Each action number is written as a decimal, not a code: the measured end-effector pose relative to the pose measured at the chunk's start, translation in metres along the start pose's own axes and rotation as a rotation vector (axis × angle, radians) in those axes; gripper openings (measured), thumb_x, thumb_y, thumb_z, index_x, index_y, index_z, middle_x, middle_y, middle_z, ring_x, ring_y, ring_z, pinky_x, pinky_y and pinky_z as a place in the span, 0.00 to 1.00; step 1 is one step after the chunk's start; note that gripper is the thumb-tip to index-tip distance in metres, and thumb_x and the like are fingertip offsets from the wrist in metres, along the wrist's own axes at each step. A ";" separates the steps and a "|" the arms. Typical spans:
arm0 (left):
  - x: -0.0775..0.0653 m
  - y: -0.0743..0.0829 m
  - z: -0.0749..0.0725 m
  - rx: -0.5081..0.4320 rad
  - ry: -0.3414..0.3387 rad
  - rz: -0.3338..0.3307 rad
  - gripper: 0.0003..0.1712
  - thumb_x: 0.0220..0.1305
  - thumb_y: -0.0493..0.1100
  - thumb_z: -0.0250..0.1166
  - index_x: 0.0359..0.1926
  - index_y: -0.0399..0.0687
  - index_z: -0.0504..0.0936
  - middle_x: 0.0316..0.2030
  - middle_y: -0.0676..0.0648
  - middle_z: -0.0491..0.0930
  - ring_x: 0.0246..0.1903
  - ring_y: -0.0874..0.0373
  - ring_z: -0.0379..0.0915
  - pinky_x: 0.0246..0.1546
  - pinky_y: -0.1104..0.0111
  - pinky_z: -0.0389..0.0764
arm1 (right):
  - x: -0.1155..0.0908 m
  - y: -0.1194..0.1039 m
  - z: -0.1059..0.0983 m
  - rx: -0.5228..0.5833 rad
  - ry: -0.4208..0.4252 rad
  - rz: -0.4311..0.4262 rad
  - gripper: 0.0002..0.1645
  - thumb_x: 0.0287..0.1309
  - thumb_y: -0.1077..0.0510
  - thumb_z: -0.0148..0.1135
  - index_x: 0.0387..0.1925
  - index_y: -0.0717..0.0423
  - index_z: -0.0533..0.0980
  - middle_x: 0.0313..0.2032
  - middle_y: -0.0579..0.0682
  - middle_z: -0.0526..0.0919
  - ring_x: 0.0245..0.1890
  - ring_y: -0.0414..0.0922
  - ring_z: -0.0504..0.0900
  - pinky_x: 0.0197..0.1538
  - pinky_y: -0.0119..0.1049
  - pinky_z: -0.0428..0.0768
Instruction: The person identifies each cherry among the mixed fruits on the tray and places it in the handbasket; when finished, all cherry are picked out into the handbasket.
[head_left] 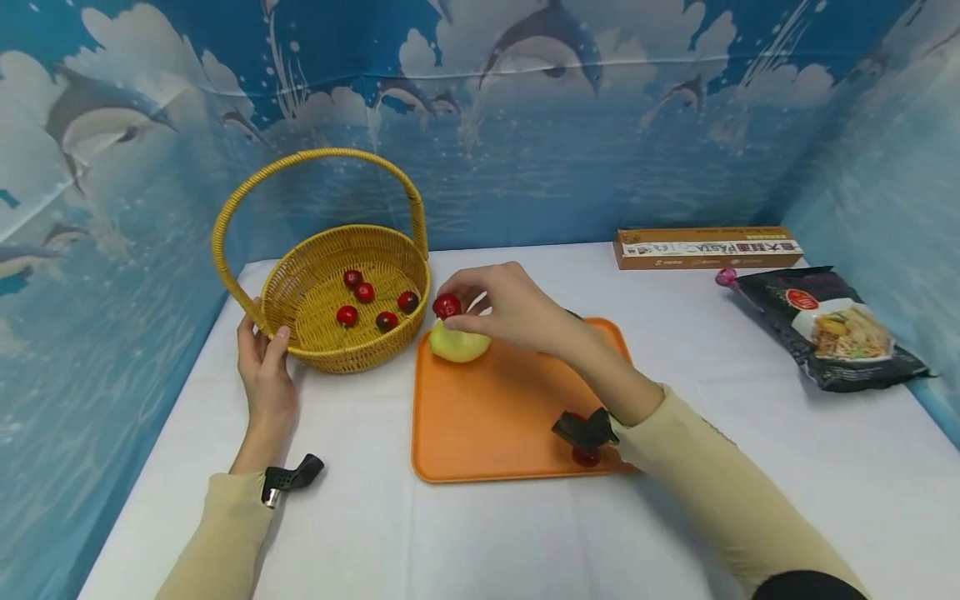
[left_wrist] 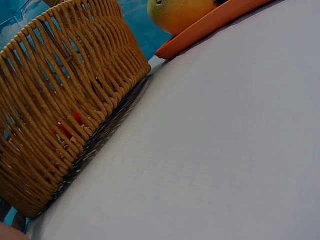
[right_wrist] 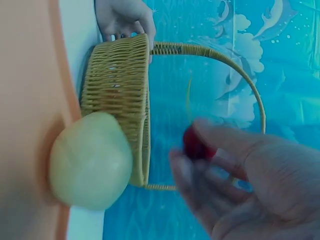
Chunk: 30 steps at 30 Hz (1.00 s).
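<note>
A yellow wicker basket [head_left: 352, 360] with a tall hoop handle stands at the left, several dark red cherries [head_left: 347, 316] lying inside. My left hand [head_left: 264, 385] grips its left side by the foot of the handle, thumb in front and fingers behind. Between thumb and fingertips, my right hand [head_left: 513, 310] pinches a red cherry [head_left: 447, 306] just beyond the basket's right rim; its thin stem shows in the right wrist view. Directly below that cherry, a yellow-green fruit [head_left: 459, 345] rests on the orange tray [head_left: 480, 433].
Another cherry [head_left: 586, 457] lies at the tray's lower right, partly covered by the black wrist strap [head_left: 583, 430]. A long brown pasta box [head_left: 707, 248] and a black food packet [head_left: 836, 333] occupy the right back of the white table. Dolphin-printed cloth walls surround it.
</note>
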<state>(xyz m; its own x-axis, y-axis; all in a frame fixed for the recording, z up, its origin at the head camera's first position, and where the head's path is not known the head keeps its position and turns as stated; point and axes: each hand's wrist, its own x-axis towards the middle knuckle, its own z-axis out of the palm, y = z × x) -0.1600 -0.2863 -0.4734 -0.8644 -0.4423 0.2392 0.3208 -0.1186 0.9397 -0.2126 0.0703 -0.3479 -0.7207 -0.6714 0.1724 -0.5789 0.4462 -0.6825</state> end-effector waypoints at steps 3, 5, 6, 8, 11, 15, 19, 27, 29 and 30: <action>0.000 0.000 0.000 0.009 0.011 0.007 0.34 0.76 0.40 0.59 0.79 0.55 0.63 0.76 0.42 0.64 0.76 0.48 0.60 0.72 0.69 0.63 | 0.020 -0.005 0.005 -0.020 0.020 0.018 0.14 0.66 0.55 0.73 0.51 0.52 0.85 0.39 0.44 0.89 0.41 0.39 0.87 0.48 0.34 0.85; 0.001 0.000 0.001 0.013 0.014 0.009 0.34 0.76 0.40 0.59 0.79 0.56 0.63 0.77 0.42 0.64 0.77 0.48 0.60 0.73 0.69 0.63 | 0.033 -0.009 0.011 -0.028 0.037 0.039 0.15 0.66 0.56 0.72 0.52 0.54 0.85 0.39 0.46 0.89 0.40 0.40 0.86 0.47 0.34 0.84; 0.001 0.000 0.001 0.013 0.012 0.006 0.34 0.76 0.40 0.59 0.79 0.56 0.63 0.77 0.42 0.64 0.77 0.48 0.59 0.73 0.68 0.62 | 0.039 -0.011 0.015 -0.032 0.047 0.048 0.16 0.66 0.56 0.72 0.53 0.55 0.85 0.40 0.47 0.89 0.40 0.41 0.86 0.47 0.34 0.84; 0.001 0.001 0.001 0.010 0.006 -0.001 0.34 0.76 0.41 0.59 0.79 0.56 0.63 0.77 0.43 0.63 0.77 0.49 0.58 0.75 0.68 0.61 | 0.049 -0.016 0.024 -0.032 0.065 0.070 0.17 0.67 0.57 0.72 0.55 0.57 0.84 0.41 0.49 0.89 0.40 0.42 0.85 0.45 0.33 0.82; 0.000 0.000 0.002 0.021 0.005 -0.007 0.35 0.76 0.41 0.59 0.79 0.57 0.62 0.78 0.45 0.63 0.78 0.50 0.58 0.77 0.66 0.59 | 0.062 -0.023 0.039 -0.038 0.090 0.076 0.19 0.67 0.57 0.72 0.56 0.59 0.83 0.43 0.51 0.89 0.39 0.43 0.84 0.43 0.32 0.80; 0.000 -0.001 0.004 0.015 0.007 -0.011 0.35 0.76 0.41 0.59 0.79 0.57 0.62 0.78 0.44 0.62 0.78 0.50 0.58 0.76 0.66 0.59 | 0.074 -0.027 0.056 -0.036 0.093 0.071 0.21 0.66 0.58 0.72 0.58 0.61 0.83 0.43 0.53 0.89 0.37 0.44 0.83 0.40 0.30 0.79; -0.001 -0.002 0.002 0.004 0.012 -0.006 0.35 0.76 0.40 0.60 0.79 0.56 0.63 0.77 0.42 0.63 0.77 0.49 0.59 0.74 0.68 0.62 | 0.082 -0.025 0.071 -0.052 0.083 0.067 0.21 0.66 0.59 0.72 0.58 0.61 0.82 0.44 0.52 0.89 0.38 0.42 0.84 0.40 0.29 0.80; 0.001 -0.002 0.003 -0.007 0.000 -0.002 0.35 0.75 0.40 0.60 0.79 0.56 0.63 0.77 0.45 0.63 0.77 0.49 0.58 0.72 0.67 0.63 | 0.085 -0.025 0.086 -0.090 0.052 0.057 0.20 0.67 0.56 0.72 0.57 0.60 0.83 0.42 0.51 0.89 0.36 0.42 0.83 0.39 0.28 0.78; 0.001 -0.002 0.003 0.000 0.001 -0.002 0.36 0.75 0.40 0.60 0.80 0.56 0.62 0.78 0.45 0.62 0.77 0.50 0.58 0.72 0.67 0.63 | 0.086 -0.024 0.089 -0.093 0.034 0.060 0.19 0.67 0.55 0.72 0.56 0.60 0.84 0.42 0.51 0.89 0.36 0.42 0.83 0.39 0.27 0.78; 0.001 -0.002 0.003 -0.002 0.002 0.000 0.36 0.75 0.40 0.60 0.80 0.56 0.62 0.78 0.45 0.62 0.78 0.50 0.58 0.73 0.67 0.63 | 0.086 -0.023 0.090 -0.101 0.024 0.059 0.19 0.67 0.55 0.73 0.55 0.59 0.84 0.41 0.51 0.89 0.35 0.41 0.83 0.38 0.27 0.78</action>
<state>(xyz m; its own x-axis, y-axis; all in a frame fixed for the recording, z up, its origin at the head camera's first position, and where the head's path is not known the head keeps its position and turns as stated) -0.1623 -0.2842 -0.4741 -0.8634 -0.4445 0.2387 0.3215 -0.1201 0.9393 -0.2275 -0.0511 -0.3813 -0.7628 -0.6285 0.1524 -0.5703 0.5425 -0.6168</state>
